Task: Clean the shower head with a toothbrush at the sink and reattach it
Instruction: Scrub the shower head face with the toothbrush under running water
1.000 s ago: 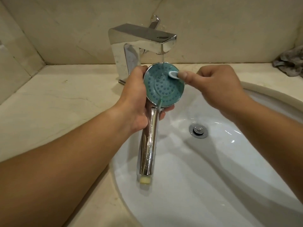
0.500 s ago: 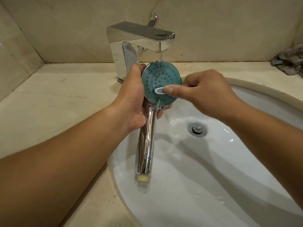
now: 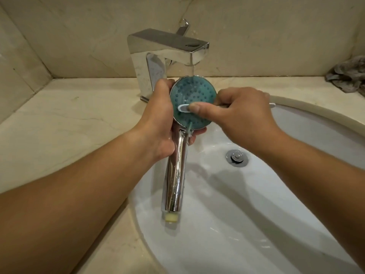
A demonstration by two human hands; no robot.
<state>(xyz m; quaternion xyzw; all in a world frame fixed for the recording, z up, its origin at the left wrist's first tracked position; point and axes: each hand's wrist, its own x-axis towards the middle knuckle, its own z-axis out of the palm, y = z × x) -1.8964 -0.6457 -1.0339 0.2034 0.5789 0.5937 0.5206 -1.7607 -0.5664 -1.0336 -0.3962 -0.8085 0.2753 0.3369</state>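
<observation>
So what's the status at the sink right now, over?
Left hand grips shower head under running faucet. Right hand presses toothbrush on its lower face. Nothing in the way.

Above the left hand (image 3: 160, 115) gripping the shower head (image 3: 192, 102), the tap spout (image 3: 173, 46) blocks upward passage; below the grip, open sink basin (image 3: 256, 214); left of it, bare counter (image 3: 69, 125).

shower head (image 3: 175, 175): glossy chrome | sink (image 3: 256, 224): glossy white ceramic | counter (image 3: 69, 119): polished stone
</observation>
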